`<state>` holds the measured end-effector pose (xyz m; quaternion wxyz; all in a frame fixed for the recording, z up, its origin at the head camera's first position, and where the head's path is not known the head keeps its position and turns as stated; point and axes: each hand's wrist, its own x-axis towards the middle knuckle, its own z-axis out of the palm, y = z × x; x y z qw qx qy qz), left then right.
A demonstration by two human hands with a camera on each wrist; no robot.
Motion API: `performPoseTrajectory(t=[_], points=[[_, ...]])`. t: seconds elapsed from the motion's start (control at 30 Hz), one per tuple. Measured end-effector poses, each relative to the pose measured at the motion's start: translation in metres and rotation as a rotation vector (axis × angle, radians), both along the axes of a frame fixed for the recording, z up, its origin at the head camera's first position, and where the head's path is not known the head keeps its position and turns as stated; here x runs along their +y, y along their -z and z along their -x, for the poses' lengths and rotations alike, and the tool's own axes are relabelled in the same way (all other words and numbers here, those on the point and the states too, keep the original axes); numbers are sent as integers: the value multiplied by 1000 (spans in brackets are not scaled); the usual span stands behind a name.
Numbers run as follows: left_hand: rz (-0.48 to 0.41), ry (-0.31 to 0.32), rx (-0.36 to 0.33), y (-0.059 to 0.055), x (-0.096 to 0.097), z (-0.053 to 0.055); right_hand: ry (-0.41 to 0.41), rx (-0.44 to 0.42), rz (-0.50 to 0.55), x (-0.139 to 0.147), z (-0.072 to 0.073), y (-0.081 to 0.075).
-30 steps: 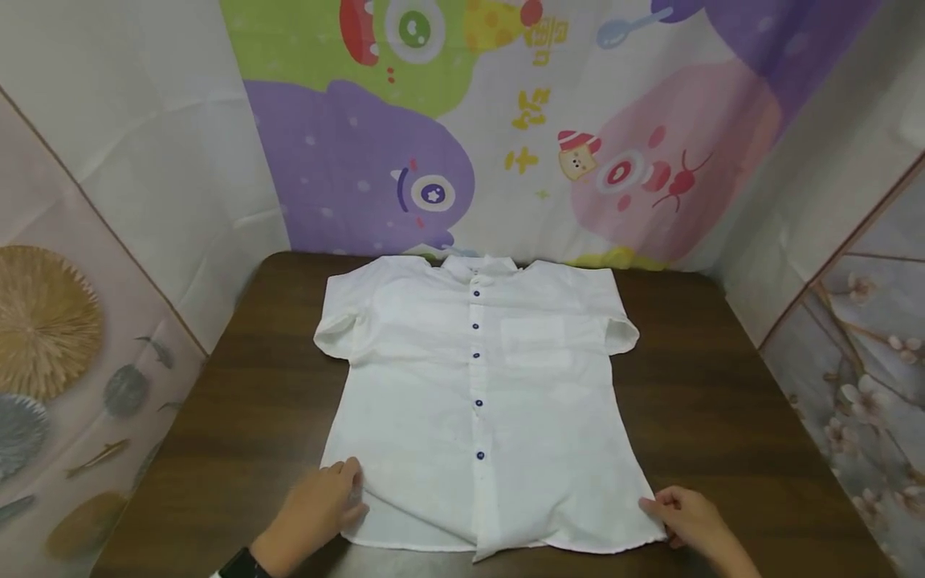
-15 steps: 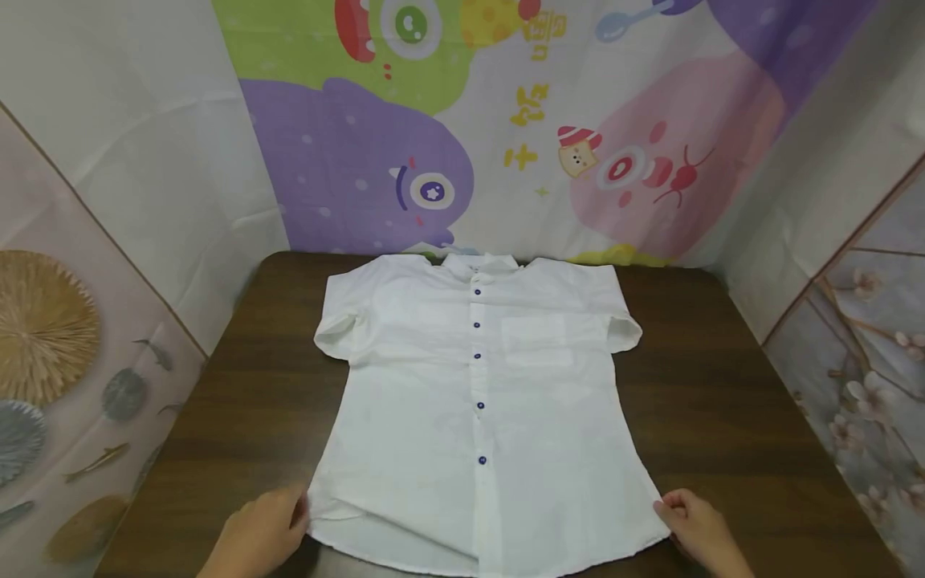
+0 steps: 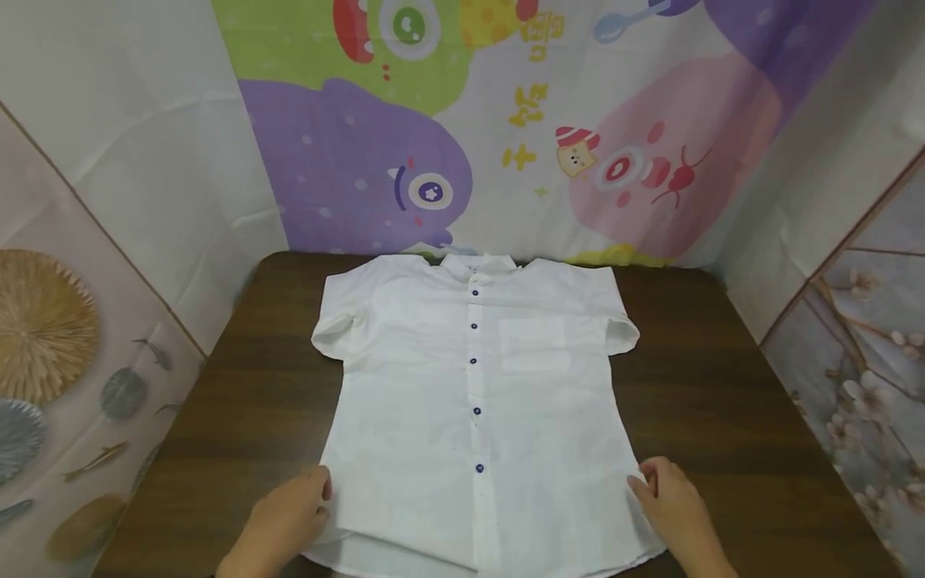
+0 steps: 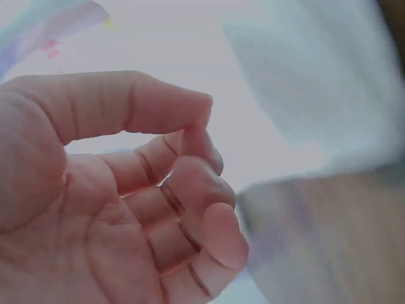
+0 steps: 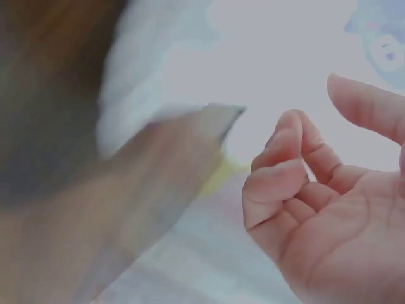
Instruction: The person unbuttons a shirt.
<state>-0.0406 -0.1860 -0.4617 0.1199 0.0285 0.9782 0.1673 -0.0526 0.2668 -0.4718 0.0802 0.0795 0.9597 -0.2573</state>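
A white short-sleeved button-up shirt (image 3: 412, 449) lies spread front side up, its collar at the far side and its hem toward me. At its lower left edge is my left hand (image 3: 282, 514); in the left wrist view the thumb meets the index fingertip and the other fingers are loosely curled, with no cloth visible between them. Beside the lower right edge, my right hand (image 3: 672, 502) has its thumb apart from the bent fingers and holds nothing in the right wrist view. A fold crosses the lower left hem. Part of the hem is cut off by the frame.
The shirt lies on a dark brown wooden table (image 3: 723, 385). Behind it hangs a cartoon-print cloth (image 3: 506, 209). Patterned panels stand close along the left (image 3: 108, 265) and right (image 3: 860, 321) sides.
My left hand moved left, drawing the lower left corner outward, then shifted up along the side. My right hand left the lower right corner and moved up. The front hem's bunching has flattened.
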Motion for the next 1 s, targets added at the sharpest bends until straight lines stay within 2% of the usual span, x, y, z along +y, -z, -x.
performPoseTrajectory(t=[0.07, 0.13, 0.27, 0.37, 0.47, 0.57, 0.7, 0.8, 1.0], points=[[-33, 31, 39, -4, 16, 6, -39, 67, 30, -25, 3, -3], [-75, 67, 64, -6, 34, 12, -77, 83, 74, -52, 6, -4], [-167, 162, 90, -2, 65, 19, -166, 4, 134, -105, 10, -1], [-202, 219, 90, 4, 83, 22, -241, -68, 114, -136, 10, 5], [-232, 241, 77, 11, 95, 22, -291, -97, 77, -158, 10, 13], [-273, 235, 51, 17, 104, 21, -304, -69, 20, -174, 8, 22], [-319, 204, 17, 22, 112, 19, -276, -33, -66, -185, 6, 32], [-316, 192, 22, 22, 116, 18, -250, -30, -100, -187, 8, 35], [-281, 219, 51, 21, 120, 20, -211, -62, -134, -187, 17, 34]])
